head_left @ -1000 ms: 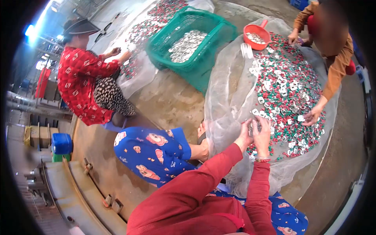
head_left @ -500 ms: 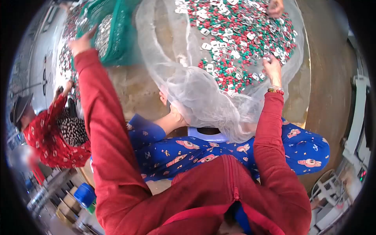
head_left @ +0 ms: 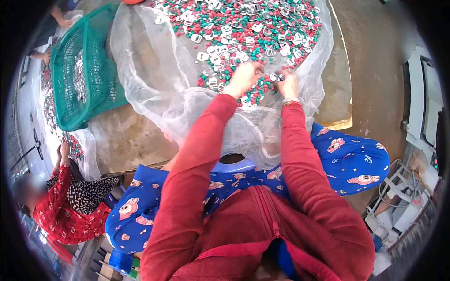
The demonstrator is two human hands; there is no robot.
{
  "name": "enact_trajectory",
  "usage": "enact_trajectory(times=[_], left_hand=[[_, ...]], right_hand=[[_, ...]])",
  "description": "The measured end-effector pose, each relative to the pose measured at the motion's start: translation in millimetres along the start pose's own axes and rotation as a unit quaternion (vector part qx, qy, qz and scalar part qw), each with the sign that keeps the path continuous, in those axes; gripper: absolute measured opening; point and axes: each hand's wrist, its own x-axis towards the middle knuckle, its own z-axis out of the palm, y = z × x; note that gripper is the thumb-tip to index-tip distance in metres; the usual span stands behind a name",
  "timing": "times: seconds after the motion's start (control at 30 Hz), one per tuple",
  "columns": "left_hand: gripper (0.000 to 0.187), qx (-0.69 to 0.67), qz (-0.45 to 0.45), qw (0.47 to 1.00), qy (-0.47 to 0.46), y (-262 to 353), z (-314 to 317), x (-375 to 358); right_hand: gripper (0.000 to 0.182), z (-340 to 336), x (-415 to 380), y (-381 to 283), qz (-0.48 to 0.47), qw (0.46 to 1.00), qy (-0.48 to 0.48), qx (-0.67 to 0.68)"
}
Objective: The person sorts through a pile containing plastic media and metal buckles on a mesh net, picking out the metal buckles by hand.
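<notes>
My left hand (head_left: 244,78) is over the near part of a pile of red and green pieces (head_left: 243,37) mixed with metal buckles (head_left: 226,31), its fingers closed; what they hold, if anything, is too small to tell. Just to its right, my right hand (head_left: 287,85) is closed on a metal buckle at its fingertips. The pile lies on a white mesh net (head_left: 187,105), which bunches up toward my lap. Off to the left stands a green plastic basket (head_left: 70,110) with many metal pieces inside.
A person in a red patterned top (head_left: 58,210) sits at the left beside another pile on a net. Another person's hands (head_left: 61,19) show at the upper left. The worktable (head_left: 133,140) has its right edge near the net. A white metal frame (head_left: 398,187) stands at the right.
My left hand has come from beside the green basket to the pile, next to my right hand. The view has shifted, and the other hand at the top of the pile is out of sight.
</notes>
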Motion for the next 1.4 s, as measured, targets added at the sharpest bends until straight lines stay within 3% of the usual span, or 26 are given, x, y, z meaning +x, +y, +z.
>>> enact_trajectory(times=[0.1,0.17,0.2,0.27,0.3,0.33,0.4,0.47,0.5,0.53,0.57,0.6,0.67,0.77,0.87,0.97,1.07,1.1,1.17,1.23,1.27,1.33,1.4], left_hand=[[0.021,0.078,-0.047,0.994,0.063,-9.4,64.1,7.4],[0.027,0.065,-0.041,0.993,0.087,18.1,64.4,-2.9],[0.028,0.072,-0.042,0.987,0.136,28.9,65.9,-10.1],[0.027,-0.041,-0.007,0.982,0.183,40.0,59.9,-25.6],[0.025,-0.029,0.008,0.973,0.227,39.3,54.8,-36.9],[0.023,-0.021,0.029,0.962,0.269,38.5,49.3,-43.7],[0.027,0.042,-0.027,0.931,0.361,15.2,34.3,-59.3],[0.029,0.103,-0.132,0.877,0.451,-18.7,13.9,-79.6],[0.028,0.099,-0.194,0.83,0.514,-50.5,9.4,-91.7],[0.026,-0.068,-0.279,0.777,0.561,-32.3,-9.2,-95.0],[0.028,0.024,-0.267,0.771,0.578,-80.4,-8.0,-117.1],[0.027,0.05,-0.246,0.774,0.582,-92.3,-11.0,-127.1],[0.024,0.059,-0.272,0.828,0.487,-67.3,-25.4,-129.1],[0.02,-0.131,-0.249,0.856,0.434,-36.3,-33.9,-96.9],[0.018,-0.089,-0.254,0.878,0.395,-64.8,-36.9,-70.9],[0.019,-0.152,-0.262,0.868,0.393,-70.6,-44.6,-47.3],[0.021,-0.075,-0.24,0.9,0.357,-78.1,-56.2,-31.1],[0.026,-0.015,-0.204,0.936,0.288,-78.7,-57.0,-26.1],[0.035,-0.143,-0.202,0.965,0.092,-14.3,-60.0,-23.3],[0.033,-0.424,-0.183,0.886,0.044,28.2,-44.4,-28.8],[0.026,-0.51,-0.168,0.84,0.073,23.8,-28.9,-31.4],[0.023,-0.531,-0.174,0.816,0.148,21.9,-4.6,-37.4],[0.021,-0.555,-0.177,0.794,0.173,28.6,15.5,-45.4]], right_hand=[[0.036,2.4,-17.8,-1.2,0.03,0.999,0.017,0.01],[0.027,1.8,-12.5,-1.2,-0.021,0.999,0.042,-0.017],[0.021,7.8,-5.8,12.5,-0.066,0.997,0.026,0.029],[0.012,5.9,1.5,14.4,0.025,0.975,0.001,0.221],[0.013,-4.2,4.2,6.1,0.041,0.964,0.026,0.261],[0.013,-10.0,9.2,3.5,0.131,0.913,-0.011,0.387],[0.016,-36.6,14.2,-23.2,0.164,0.828,0.04,0.534],[0.016,-43.9,18.0,-21.0,0.167,0.783,0.018,0.599],[0.017,-44.8,19.8,-20.6,0.167,0.758,0.004,0.63],[0.017,-44.9,22.2,-20.0,0.172,0.741,-0.009,0.649],[0.018,-44.4,24.2,-19.2,0.177,0.722,-0.023,0.668],[0.019,-43.5,25.0,-20.1,0.182,0.703,-0.038,0.686],[0.014,-44.0,25.1,-32.7,0.191,0.679,-0.045,0.708],[0.012,-36.7,23.8,-42.5,0.189,0.661,-0.076,0.722],[0.01,-27.9,17.1,-49.9,0.187,0.665,-0.095,0.717],[0.011,-28.3,11.7,-62.1,0.203,0.67,-0.096,0.707],[0.013,-34.9,8.3,-78.1,0.22,0.648,-0.098,0.722],[0.014,-34.2,6.1,-79.7,0.174,0.621,-0.139,0.752],[0.016,-35.0,0.2,-92.2,0.182,0.595,-0.171,0.764],[0.027,-35.1,-9.7,-103.9,0.196,0.572,-0.21,0.768],[0.03,-40.2,-15.9,-112.1,0.19,0.564,-0.207,0.777],[0.037,-51.9,-28.3,-121.8,0.177,0.548,-0.205,0.791],[0.027,-50.7,-37.9,-114.8,0.208,0.542,-0.191,0.791]])
